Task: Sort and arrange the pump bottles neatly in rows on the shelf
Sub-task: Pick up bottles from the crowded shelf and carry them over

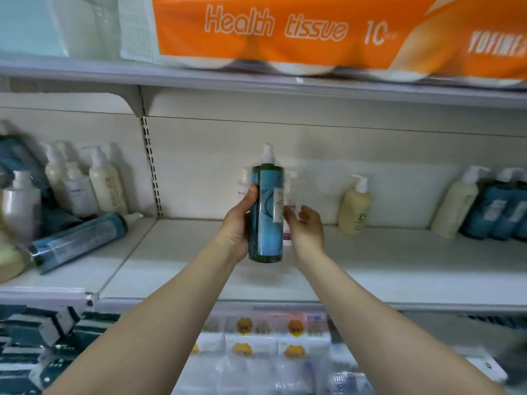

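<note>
Right now the left hand (238, 223) grips a tall blue-green pump bottle (266, 212) upright, thumb curled on its left side near the top of the label, palm round the lower body; bottle is held in the air above the middle shelf (370, 269), approx. centre of the bay. Right hand (305, 228) is just beside the bottle's right edge, fingers relaxed and spread, holding nothing; fingertips look to be at or near the label, can't tell if touching. Behind the held bottle, against the back panel, two small clear pump bottles (291, 195) stand partly hidden. To the right stands a cream pump bottle (355, 209), alone, well apart from a taller cream bottle (456, 201) that leans against a group of dark blue bottles (499, 209) at the far right edge. In the left bay, beyond the upright w/ slots, several pale pump bottles (104, 183) stand at the back, a white one (20, 203) nearer the front, blurred, and a blue-green bottle (79, 240) of the same kind lies on its side, pump pointing right. On the shelf above sits an orange tissue pack (285, 29) marked "Health tissue". Below the shelf edge are packets w/ orange cartoon prints (271, 337) and dark teal striped packs (42, 337) at lower left.
</note>
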